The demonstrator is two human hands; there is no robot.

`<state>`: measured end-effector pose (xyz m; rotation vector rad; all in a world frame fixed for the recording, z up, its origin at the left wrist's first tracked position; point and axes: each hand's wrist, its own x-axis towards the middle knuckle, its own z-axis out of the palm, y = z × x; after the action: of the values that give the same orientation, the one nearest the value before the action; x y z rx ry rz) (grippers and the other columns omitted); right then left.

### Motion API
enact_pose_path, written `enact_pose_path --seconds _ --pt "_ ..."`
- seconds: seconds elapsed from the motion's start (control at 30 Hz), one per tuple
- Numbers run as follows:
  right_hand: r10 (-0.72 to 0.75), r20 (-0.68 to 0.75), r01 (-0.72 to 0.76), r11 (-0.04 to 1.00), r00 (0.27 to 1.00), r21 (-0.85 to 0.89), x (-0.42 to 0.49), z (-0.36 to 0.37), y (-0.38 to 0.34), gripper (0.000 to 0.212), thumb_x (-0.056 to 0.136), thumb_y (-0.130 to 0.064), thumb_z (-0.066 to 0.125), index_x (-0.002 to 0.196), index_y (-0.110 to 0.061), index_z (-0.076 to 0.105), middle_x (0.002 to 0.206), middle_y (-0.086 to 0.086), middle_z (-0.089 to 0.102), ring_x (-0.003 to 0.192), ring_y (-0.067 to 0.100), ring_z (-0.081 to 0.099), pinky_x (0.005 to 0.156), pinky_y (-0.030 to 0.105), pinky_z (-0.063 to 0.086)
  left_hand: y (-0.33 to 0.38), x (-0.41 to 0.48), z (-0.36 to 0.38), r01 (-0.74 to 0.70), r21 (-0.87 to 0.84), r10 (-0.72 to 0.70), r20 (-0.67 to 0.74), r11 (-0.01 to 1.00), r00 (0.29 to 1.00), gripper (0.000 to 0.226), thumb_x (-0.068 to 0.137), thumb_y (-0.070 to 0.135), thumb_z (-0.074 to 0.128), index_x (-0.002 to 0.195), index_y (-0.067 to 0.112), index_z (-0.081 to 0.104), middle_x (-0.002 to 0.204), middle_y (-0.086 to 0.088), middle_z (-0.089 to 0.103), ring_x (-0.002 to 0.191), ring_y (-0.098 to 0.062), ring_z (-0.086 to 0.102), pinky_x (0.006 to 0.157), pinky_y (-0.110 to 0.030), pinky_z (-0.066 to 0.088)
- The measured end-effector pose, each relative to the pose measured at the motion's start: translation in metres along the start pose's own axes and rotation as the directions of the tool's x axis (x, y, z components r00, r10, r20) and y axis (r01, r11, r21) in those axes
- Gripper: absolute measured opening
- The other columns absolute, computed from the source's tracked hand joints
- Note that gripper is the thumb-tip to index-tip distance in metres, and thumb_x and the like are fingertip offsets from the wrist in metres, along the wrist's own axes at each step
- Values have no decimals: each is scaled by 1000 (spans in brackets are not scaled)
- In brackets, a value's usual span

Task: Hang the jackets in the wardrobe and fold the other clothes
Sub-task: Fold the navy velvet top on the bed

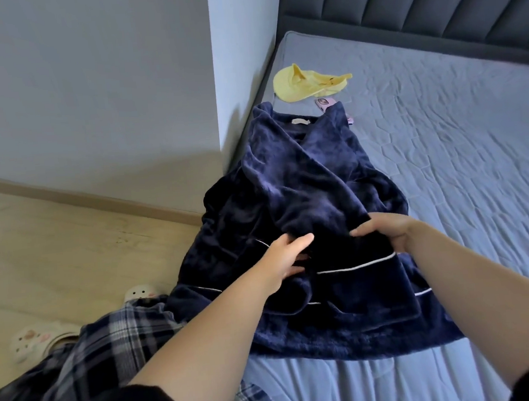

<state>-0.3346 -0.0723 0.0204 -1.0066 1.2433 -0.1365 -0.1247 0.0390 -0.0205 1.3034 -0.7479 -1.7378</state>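
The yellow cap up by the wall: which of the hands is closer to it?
The right, narrowly. The yellow cap lies far up the bed. The right hand grips the navy robe below it; the left hand grips the robe slightly lower and further left.

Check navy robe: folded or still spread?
Spread, not folded: the navy robe lies lengthwise on the bed, collar far; both hands hold fabric near its middle.

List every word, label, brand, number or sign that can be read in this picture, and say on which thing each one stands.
None can be read.
Neck label of the navy fleece garment: a small pale tag, too blurred to read.
Pink phone case beside the yellow cap: a print shows, but no legible text.
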Motion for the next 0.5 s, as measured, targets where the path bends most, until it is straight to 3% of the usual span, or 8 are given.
enact_pose_path --seconds 0.07,0.13,0.17,0.23,0.27,0.33,0.4,0.5 --pt "-54 5 54 998 999 13 0 -3 -3 35 64 -7 75 99 -5 73 98 19 72 85 31 71 68 37 58 5 -3 0 30 -222 -2 124 975 992 23 93 27 58 115 20 59 109 0 64 104 -20 60 97 -38 47" --pt "36 -49 -40 994 998 -104 2 -5 -4 44 61 -15 83 102 -4 72 101 19 71 89 33 70 74 39 57 8 -6 -3 113 -304 -39 240 946 970 18 95 20 54 110 13 59 98 -6 67 92 -22 65 90 -37 52" --pt "80 -157 -118 961 984 -251 3 -6 -4 44 64 -22 85 101 -2 70 100 18 71 90 32 69 76 37 55 8 -8 -5 128 -223 -76 228 966 971 14 96 18 52 105 11 60 91 -8 69 84 -21 67 83 -36 54" --pt "-35 -448 -272 753 893 -600 11 -9 1 40 76 -37 78 87 -1 65 90 16 68 90 31 65 72 29 46 4 -10 -12 25 252 -33 28 967 999 14 96 16 48 94 12 62 82 -6 70 71 -19 67 73 -34 54" --pt "-181 -523 -291 661 833 -692 13 -8 2 41 83 -41 70 81 -1 62 86 17 65 93 33 64 71 28 41 0 -8 -17 -33 573 109 -99 819 989 15 95 16 48 92 14 62 82 -3 68 72 -18 65 72 -34 53" --pt "-284 -541 -235 676 792 -699 21 -5 3 45 93 -42 54 84 2 63 96 24 65 106 37 59 77 30 39 -3 -5 -25 -40 929 464 -145 367 874 17 92 18 50 102 18 63 100 2 62 92 -18 57 77 -35 49" --pt "-247 -561 -281 667 790 -689 27 3 6 53 95 -40 48 118 7 56 122 27 58 118 38 52 93 34 39 -5 1 -31 6 979 577 -125 203 807 36 92 26 54 128 20 51 126 1 49 115 -21 45 88 -35 45" --pt "-403 -634 -355 575 660 -737 29 20 12 55 89 -30 53 135 -4 37 138 19 44 127 38 40 100 44 36 -3 6 -38 212 926 380 -326 312 866 63 92 43 55 144 20 28 138 -5 40 122 -26 41 92 -39 45"
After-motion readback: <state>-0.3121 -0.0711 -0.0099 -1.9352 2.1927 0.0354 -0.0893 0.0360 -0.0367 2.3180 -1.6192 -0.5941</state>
